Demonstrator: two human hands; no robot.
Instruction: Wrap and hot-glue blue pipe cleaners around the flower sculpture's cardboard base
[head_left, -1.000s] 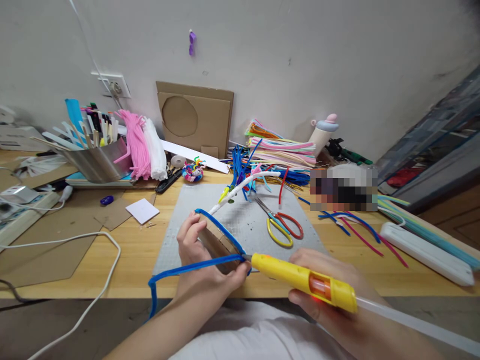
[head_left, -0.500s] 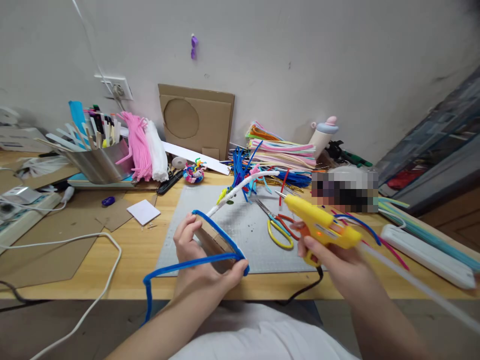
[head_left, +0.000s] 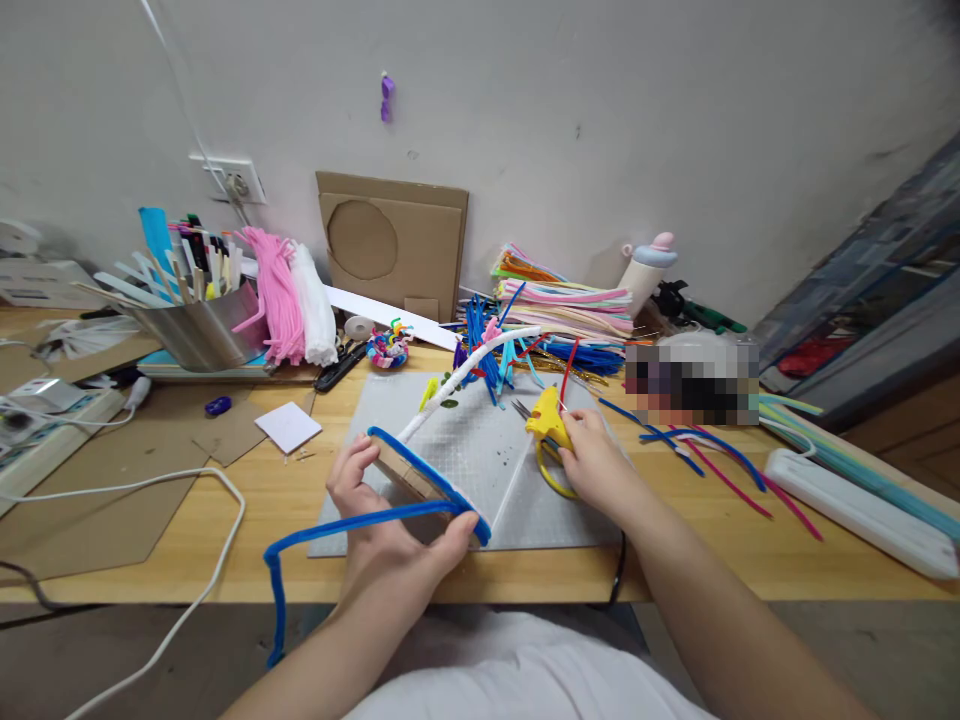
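Observation:
My left hand (head_left: 375, 535) grips a cardboard piece (head_left: 409, 475) by its sides, thumb at the near corner. Blue pipe cleaner (head_left: 427, 462) runs along the piece's upper edge, and a bent blue length juts out left over my wrist. Behind it rises a curved white fuzzy stem (head_left: 466, 378) with yellow and green bits; whether it joins the cardboard is hidden. My right hand (head_left: 596, 460) is closed around a yellow hot glue gun (head_left: 550, 420), turned away from me above the cutting mat (head_left: 457, 460). Scissors (head_left: 553, 482) with a yellow handle lie partly under it.
Loose pipe cleaners (head_left: 720, 460) and a white power strip (head_left: 862, 510) lie on the right. Pipe cleaner bundles (head_left: 566, 305) and a cardboard panel (head_left: 431, 240) stand at the back. A metal container (head_left: 199, 325) of sticks is at left, with a white cable (head_left: 232, 545) nearby.
My right hand has carried the glue gun left and forward, down toward the scissors, and its nozzle has swung away. My left hand and the cardboard piece have shifted slightly left.

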